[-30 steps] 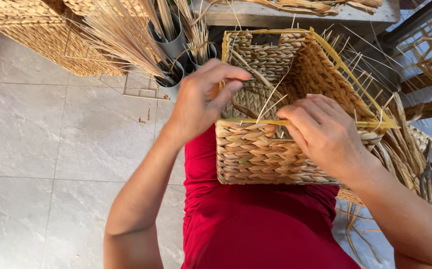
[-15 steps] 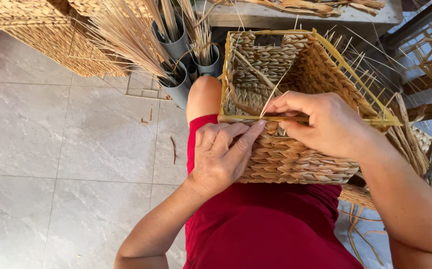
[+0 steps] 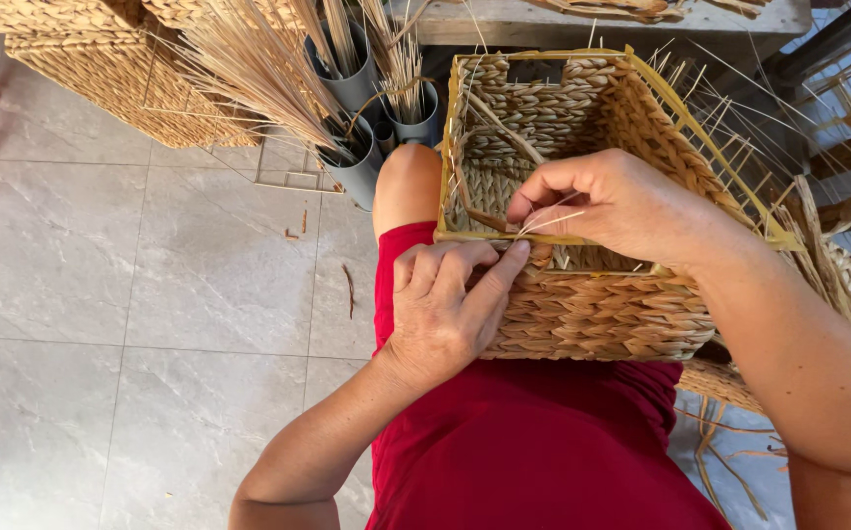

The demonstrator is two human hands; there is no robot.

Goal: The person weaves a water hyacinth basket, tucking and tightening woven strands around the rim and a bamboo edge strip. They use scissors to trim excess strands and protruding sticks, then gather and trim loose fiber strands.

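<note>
- Basket of woven straw, rectangular with a yellow frame rim, is resting on the person's lap over the red garment; its mouth is facing up and tilting slightly toward the camera, and its long axis is running left to right across the thighs.
- Right hand is reaching over the near rim, its fingers pressing together on thin pale strands that are pointing toward the left hand.
- Left hand is lying flat against the basket's near left corner, fingers close together and pressing on the weave just under the rim, clamping nothing that can be seen.
- Compared with half a second ago, both hands are sitting in nearly the same places; a full second ago the left hand was up at the rim, inside the mouth.
- Grey tubes holding bundles of reeds are standing on the tiled floor beyond the knee.
- Basket's far right side is partly hiding behind the right forearm, the strand ends are too fine to follow, and the woven pieces at the top left edge are being cut off.
</note>
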